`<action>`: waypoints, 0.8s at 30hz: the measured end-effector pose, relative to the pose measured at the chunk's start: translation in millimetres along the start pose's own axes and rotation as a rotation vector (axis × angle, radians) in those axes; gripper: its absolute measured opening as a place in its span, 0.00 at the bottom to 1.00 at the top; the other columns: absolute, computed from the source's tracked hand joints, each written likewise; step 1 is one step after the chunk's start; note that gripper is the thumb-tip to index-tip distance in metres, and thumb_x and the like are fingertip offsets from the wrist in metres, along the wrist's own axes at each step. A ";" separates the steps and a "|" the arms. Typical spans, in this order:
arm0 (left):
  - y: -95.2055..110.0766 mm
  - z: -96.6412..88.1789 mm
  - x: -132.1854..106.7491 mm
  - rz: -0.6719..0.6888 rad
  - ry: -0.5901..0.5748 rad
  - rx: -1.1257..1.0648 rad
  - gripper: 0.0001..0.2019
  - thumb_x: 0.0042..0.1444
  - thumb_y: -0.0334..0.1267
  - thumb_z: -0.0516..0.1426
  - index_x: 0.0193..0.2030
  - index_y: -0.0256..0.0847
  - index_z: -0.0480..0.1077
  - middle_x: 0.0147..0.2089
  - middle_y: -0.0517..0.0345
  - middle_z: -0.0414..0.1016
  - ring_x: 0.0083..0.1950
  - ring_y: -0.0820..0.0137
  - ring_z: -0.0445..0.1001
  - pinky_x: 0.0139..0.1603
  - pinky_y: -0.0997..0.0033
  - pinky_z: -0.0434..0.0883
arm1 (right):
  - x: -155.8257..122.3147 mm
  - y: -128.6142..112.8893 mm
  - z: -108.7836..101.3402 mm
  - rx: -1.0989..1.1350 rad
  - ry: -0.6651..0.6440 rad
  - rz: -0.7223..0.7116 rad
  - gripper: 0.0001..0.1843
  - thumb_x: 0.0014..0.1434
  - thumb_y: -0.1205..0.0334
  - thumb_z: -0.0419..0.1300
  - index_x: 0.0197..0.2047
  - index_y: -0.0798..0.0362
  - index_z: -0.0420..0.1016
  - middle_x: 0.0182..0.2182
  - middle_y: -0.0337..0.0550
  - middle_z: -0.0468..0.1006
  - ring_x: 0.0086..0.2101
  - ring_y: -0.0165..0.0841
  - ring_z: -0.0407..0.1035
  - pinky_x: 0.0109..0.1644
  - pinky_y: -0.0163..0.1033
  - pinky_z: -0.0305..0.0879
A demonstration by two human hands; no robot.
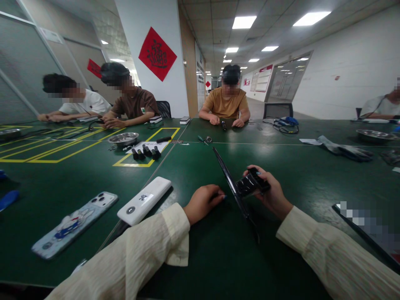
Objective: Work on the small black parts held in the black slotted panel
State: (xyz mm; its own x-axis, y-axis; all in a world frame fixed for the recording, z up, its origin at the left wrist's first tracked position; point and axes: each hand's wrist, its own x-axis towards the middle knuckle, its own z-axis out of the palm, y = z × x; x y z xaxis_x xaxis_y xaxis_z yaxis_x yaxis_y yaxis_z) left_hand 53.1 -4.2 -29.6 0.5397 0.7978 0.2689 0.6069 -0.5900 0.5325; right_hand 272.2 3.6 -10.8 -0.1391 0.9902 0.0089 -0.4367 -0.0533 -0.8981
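Note:
My right hand [273, 193] is closed around the block-shaped black mount of a thin, flat black panel [230, 183]. This panel stands tilted on the green table, almost edge-on to me, so its face is hidden. My left hand [204, 204] rests on the table just left of the panel, apart from it. Its fingers are curled with the tips together; whatever they may hold is hidden. A white power bank [144, 201] marked 26 lies beside my left sleeve, and a phone in a patterned case [75, 225] is farther left.
Past my hands lie several black cylindrical parts [146, 152], a metal bowl [123, 139] and a small screwdriver [202, 140]. Gloves [343, 150] and another metal bowl [375, 135] are at the right. A dark flat device [368, 233] is near my right forearm. Several people sit around the table.

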 end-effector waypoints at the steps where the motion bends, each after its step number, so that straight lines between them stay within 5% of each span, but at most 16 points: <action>1: -0.1 -0.2 0.1 0.004 -0.011 -0.012 0.08 0.59 0.37 0.50 0.35 0.37 0.68 0.34 0.57 0.70 0.36 0.71 0.69 0.36 0.72 0.67 | -0.2 0.0 0.0 0.004 0.006 0.002 0.16 0.47 0.58 0.54 0.42 0.49 0.67 0.32 0.39 0.72 0.19 0.25 0.61 0.11 0.25 0.47; 12: 1.8 1.6 -1.2 0.051 0.108 -0.085 0.13 0.62 0.35 0.42 0.40 0.38 0.66 0.40 0.52 0.66 0.41 0.70 0.67 0.45 0.68 0.68 | -0.4 3.6 2.3 -0.053 0.006 0.010 0.16 0.48 0.57 0.54 0.43 0.48 0.65 0.35 0.40 0.73 0.21 0.28 0.64 0.12 0.27 0.49; 17: -2.2 1.9 1.6 -0.034 0.165 -0.173 0.11 0.60 0.34 0.47 0.40 0.38 0.69 0.39 0.53 0.68 0.41 0.70 0.68 0.44 0.68 0.69 | -2.0 9.4 4.5 -0.055 -0.010 0.039 0.17 0.49 0.57 0.53 0.44 0.46 0.63 0.35 0.40 0.73 0.20 0.28 0.64 0.13 0.27 0.51; 24: -10.6 -1.7 5.1 -0.226 0.421 -0.522 0.08 0.51 0.37 0.58 0.36 0.36 0.70 0.34 0.55 0.73 0.35 0.72 0.71 0.38 0.70 0.70 | -1.9 13.4 3.0 -0.003 -0.020 0.075 0.17 0.49 0.57 0.53 0.45 0.46 0.63 0.34 0.38 0.72 0.18 0.26 0.62 0.12 0.28 0.52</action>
State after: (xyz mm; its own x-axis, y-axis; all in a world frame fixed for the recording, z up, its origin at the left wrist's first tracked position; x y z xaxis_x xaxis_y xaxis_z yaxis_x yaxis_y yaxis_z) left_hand 48.5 6.4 -32.6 0.0981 0.9361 0.3379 0.2618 -0.3518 0.8987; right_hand 263.9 0.7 -21.6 -0.1894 0.9806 -0.0500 -0.4217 -0.1272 -0.8978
